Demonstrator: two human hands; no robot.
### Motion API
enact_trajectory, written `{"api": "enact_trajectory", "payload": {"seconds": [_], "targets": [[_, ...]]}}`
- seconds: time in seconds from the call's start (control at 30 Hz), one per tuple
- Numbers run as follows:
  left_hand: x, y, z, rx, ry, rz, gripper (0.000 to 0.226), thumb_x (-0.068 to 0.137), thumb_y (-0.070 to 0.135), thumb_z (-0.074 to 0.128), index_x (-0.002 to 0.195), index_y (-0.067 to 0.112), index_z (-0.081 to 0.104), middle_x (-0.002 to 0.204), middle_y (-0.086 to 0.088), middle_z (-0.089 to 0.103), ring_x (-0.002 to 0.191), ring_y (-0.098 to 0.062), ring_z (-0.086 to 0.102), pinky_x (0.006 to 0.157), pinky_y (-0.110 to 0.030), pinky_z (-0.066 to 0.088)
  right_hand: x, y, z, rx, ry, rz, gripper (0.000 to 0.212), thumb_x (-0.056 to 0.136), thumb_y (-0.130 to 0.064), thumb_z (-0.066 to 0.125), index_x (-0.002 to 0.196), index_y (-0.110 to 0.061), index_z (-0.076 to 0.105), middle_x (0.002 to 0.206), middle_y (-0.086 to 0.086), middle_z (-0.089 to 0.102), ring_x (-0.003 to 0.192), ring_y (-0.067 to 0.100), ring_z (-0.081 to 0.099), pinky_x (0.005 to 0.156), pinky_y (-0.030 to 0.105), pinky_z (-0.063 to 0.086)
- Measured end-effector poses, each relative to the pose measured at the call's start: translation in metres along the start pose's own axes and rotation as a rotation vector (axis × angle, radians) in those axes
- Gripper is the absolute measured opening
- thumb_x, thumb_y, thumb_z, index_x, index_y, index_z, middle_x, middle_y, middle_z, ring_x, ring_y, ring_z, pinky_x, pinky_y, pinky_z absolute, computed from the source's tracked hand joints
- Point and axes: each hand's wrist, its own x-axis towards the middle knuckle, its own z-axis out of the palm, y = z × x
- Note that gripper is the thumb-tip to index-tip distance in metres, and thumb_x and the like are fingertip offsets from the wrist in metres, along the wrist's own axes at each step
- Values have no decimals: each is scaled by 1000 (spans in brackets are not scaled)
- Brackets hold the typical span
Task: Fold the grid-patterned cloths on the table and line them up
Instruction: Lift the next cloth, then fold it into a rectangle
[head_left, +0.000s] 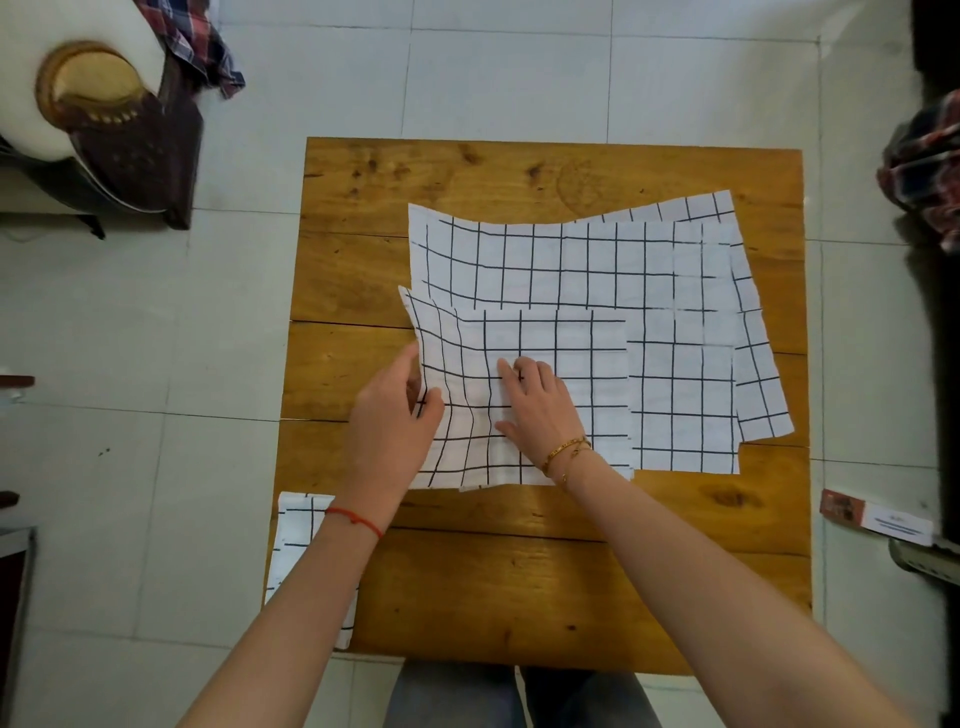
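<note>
The right hand (540, 405) lies flat with fingers spread on the middle of the half-folded cloth (524, 395), an open grip that only presses; judged from the pose, it pins the layers so they do not slide while the other side is worked. The left hand (400, 410) has its grip closed on that cloth's left edge, thumb over the top and fingers seemingly tucked beneath, and the fabric there bows and ripples, which suggests the edge is being lifted for a fold toward the middle. This cloth sits at the near left of the spread, well onto the wooden bench (519, 587), close to the person where both arms reach it easily. It is white with a thin black grid, and its right part already looks doubled, with a straight edge and squarer lines than the wavy left part. Under and behind it lie the unfolded cloths (597, 260) of the same pattern, overlapping loosely and fanned out toward the far right, their corners misaligned; how many there are I cannot tell. A folded cloth (296, 551) lies at the bench's near left corner, partly hidden by the left forearm, probably the start of the line.
</note>
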Motion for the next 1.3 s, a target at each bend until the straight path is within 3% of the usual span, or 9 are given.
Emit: {"api": "enact_trajectory", "payload": {"seconds": [0.13, 0.3, 0.47, 0.57, 0.67, 0.83, 1.03, 1.2, 1.3], "targets": [[-6, 14, -2, 49, 56, 25, 56, 91, 23, 63, 143, 24, 42, 104, 4, 60, 91, -13, 60, 79, -31, 58, 1, 0, -2, 2, 10, 3, 85, 74, -47, 72, 141, -14, 33, 127, 13, 45, 115, 29, 44, 95, 39, 44], [-12, 24, 4, 67, 16, 129, 54, 92, 22, 62, 142, 24, 43, 117, 6, 60, 94, -8, 57, 81, -18, 46, 2, 1, -3, -20, -6, 23, 88, 74, -51, 70, 144, -16, 28, 127, 13, 44, 114, 28, 44, 95, 39, 42], [-11, 32, 22, -67, -155, 138, 58, 91, 23, 63, 143, 33, 40, 88, 18, 53, 81, -5, 59, 74, -16, 54, 2, 7, -4, 57, 5, 28, 79, 77, -47, 68, 141, -16, 34, 123, 11, 46, 109, 27, 45, 91, 38, 45], [-10, 38, 38, -128, -230, 175, 58, 91, 22, 62, 143, 31, 40, 80, 15, 51, 77, -3, 57, 74, -22, 57, -4, 20, -15, 296, 84, 82, 50, 87, -31, 60, 131, -12, 46, 117, 9, 51, 104, 24, 47, 91, 36, 45], [-9, 47, 59, -201, -268, 201, 57, 91, 20, 63, 143, 26, 43, 79, 12, 51, 76, -6, 57, 76, -24, 55, -15, 37, -31, 651, 174, 297, 21, 96, -29, 46, 107, -17, 60, 95, -3, 61, 82, 12, 55, 77, 32, 49], [-4, 64, 102, -259, -322, 188, 57, 91, 19, 62, 144, 24, 41, 81, 12, 54, 76, -5, 55, 75, -21, 52, -28, 65, -56, 1255, 330, 657, 49, 99, -44, 35, 83, -12, 69, 73, 8, 71, 68, 19, 65, 64, 30, 52], [-7, 65, 130, -255, -471, 218, 62, 91, 20, 63, 147, 20, 36, 109, 6, 58, 104, -10, 56, 91, -33, 52, -31, 99, -49, 1063, 224, 662, 19, 86, -27, 65, 86, -9, 69, 73, 3, 70, 69, 16, 67, 73, 38, 58], [-6, 41, 120, -124, -343, 234, 52, 93, 14, 55, 143, 24, 40, 122, 7, 51, 116, -5, 47, 100, -20, 41, -25, 105, -42, 1001, 151, 710, 9, 79, -19, 72, 85, -13, 69, 71, 8, 68, 72, 18, 66, 75, 27, 56], [4, 17, 111, 13, -246, 238, 54, 94, 12, 53, 144, 22, 38, 139, 4, 42, 131, -9, 36, 110, -22, 28, -21, 104, -40, 914, 162, 716, 3, 81, -16, 69, 82, -14, 67, 64, -1, 60, 66, 13, 59, 69, 19, 48]]}}
